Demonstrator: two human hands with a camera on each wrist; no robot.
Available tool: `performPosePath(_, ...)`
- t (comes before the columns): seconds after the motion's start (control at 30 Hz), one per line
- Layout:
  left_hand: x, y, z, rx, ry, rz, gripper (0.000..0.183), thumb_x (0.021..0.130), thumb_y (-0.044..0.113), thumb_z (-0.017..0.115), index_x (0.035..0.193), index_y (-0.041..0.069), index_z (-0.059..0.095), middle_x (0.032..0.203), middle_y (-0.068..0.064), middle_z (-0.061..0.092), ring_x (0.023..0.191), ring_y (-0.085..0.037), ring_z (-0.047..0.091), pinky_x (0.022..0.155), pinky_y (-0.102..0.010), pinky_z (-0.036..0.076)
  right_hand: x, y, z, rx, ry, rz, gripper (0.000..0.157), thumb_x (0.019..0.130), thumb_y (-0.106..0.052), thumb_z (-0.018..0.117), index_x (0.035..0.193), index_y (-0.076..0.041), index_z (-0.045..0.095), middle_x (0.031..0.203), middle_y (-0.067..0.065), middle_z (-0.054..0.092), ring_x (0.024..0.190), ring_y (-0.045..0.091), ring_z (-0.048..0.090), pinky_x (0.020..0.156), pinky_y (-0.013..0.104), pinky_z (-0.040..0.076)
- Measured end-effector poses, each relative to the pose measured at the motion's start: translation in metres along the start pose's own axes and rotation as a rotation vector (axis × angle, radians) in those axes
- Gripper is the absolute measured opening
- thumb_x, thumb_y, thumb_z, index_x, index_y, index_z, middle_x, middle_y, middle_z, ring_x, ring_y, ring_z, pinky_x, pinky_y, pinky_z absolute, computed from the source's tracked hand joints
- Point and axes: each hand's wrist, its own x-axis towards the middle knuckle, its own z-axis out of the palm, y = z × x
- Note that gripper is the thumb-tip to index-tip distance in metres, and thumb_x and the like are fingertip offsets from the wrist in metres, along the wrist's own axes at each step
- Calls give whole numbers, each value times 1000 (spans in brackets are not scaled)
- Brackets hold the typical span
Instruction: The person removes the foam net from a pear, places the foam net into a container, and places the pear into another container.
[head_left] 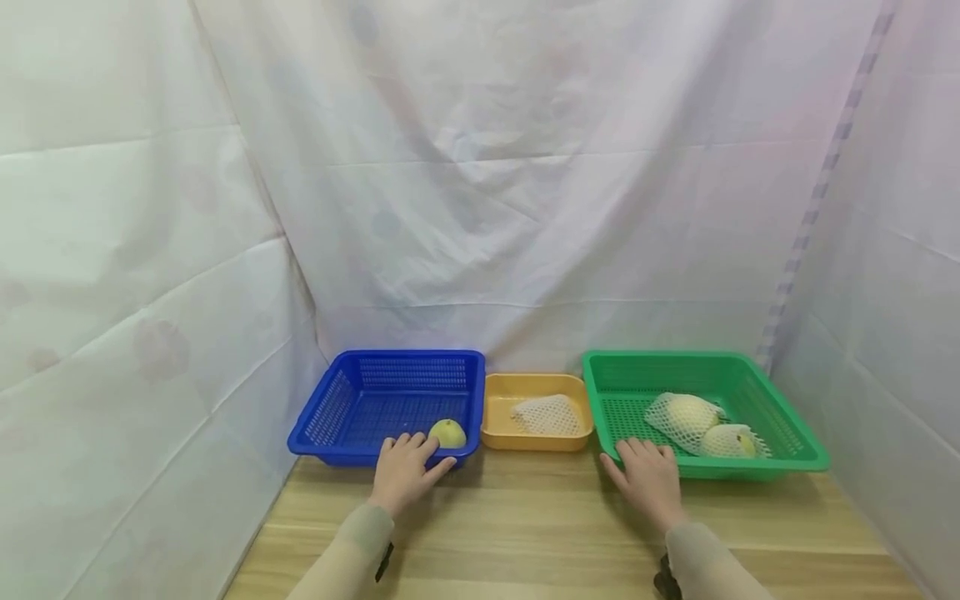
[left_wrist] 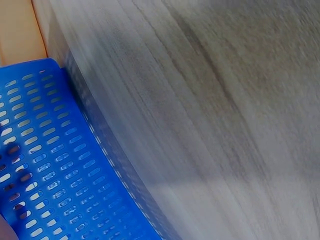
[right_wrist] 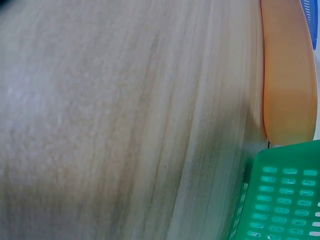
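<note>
- Left hand (head_left: 407,471): fingers relaxed over near rim of blue basket (head_left: 401,408), grasping nothing; yellow-green fruit (head_left: 447,433) inside, beside fingers.
- Right hand (head_left: 650,482): likewise relaxed, grasping nothing, on green basket (head_left: 667,369) (two net-sleeved fruits (head_left: 690,417) inside).
- Between baskets: orange tray (head_left: 532,444), white net (head_left: 547,415).

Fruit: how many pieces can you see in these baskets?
3: one bare fruit at the blue basket's near right corner, and two in the green basket: a netted fruit and another netted fruit nearer. More may be hidden.
</note>
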Motion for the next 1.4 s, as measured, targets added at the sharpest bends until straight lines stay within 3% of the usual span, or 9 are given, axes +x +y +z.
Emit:
performPosePath(0.33, -6, -5, 2, 4, 8, -18, 49, 89, 67, 49, 101, 23, 64, 91, 3, 58, 75, -17, 43, 70, -38, 33, 7, -6, -4, 15, -46, 7, 29, 87, -43, 66, 86, -14, 61, 79, 1, 58, 73, 24, 54, 68, 44, 36)
performPosePath(0.6, -7, -7, 4, 11, 26, -15, 48, 89, 67, 49, 99, 23, 64, 86, 4, 53, 73, -17, 40, 69, -37, 32, 16, -9, -17, 71, -304, 107, 53, 92, -54, 56, 113, -6, 67, 108, 12, 67, 96, 33, 59, 79, 51, 40)
performPosePath(0.73, -7, -6, 8, 13, 21, -8, 49, 89, 68, 48, 98, 23, 63, 84, 5, 52, 72, -17, 39, 68, -37, 32, 23, -6, -27, 154, -375, 154, 57, 95, -58, 48, 109, -6, 68, 102, 11, 67, 90, 31, 63, 76, 53, 46)
performPosePath(0.9, -7, -4, 10, -6, 40, 9, 46, 89, 65, 52, 97, 21, 63, 81, 5, 48, 71, -17, 38, 67, -36, 31, 33, 4, -38, 188, -376, 163, 50, 94, -59, 49, 97, -12, 68, 83, -1, 63, 64, 14, 55, 56, 40, 47)
performPosePath(1.0, -6, -3, 9, -3, 39, 12, 47, 89, 66, 51, 98, 21, 63, 81, 6, 47, 71, -16, 37, 68, -36, 31, 39, 12, -44, 188, -369, 176, 43, 94, -55, 53, 95, -14, 67, 80, -3, 61, 59, 10, 50, 51, 34, 43)
performPosePath(1.27, -2, -1, 4, -1, 12, -1, 51, 90, 69, 45, 99, 22, 63, 84, 5, 50, 75, -17, 40, 71, -38, 34, 47, 42, -58, 221, -404, 218, 51, 93, -58, 52, 101, -10, 67, 85, 2, 63, 57, 11, 51, 48, 33, 42)
performPosePath(1.4, -2, -1, 5, 7, 11, 1, 51, 90, 70, 44, 97, 23, 62, 84, 6, 50, 74, -17, 40, 71, -38, 34, 47, 59, -66, 203, -424, 226, 51, 92, -54, 58, 107, -6, 66, 96, 10, 65, 68, 19, 59, 54, 39, 48)
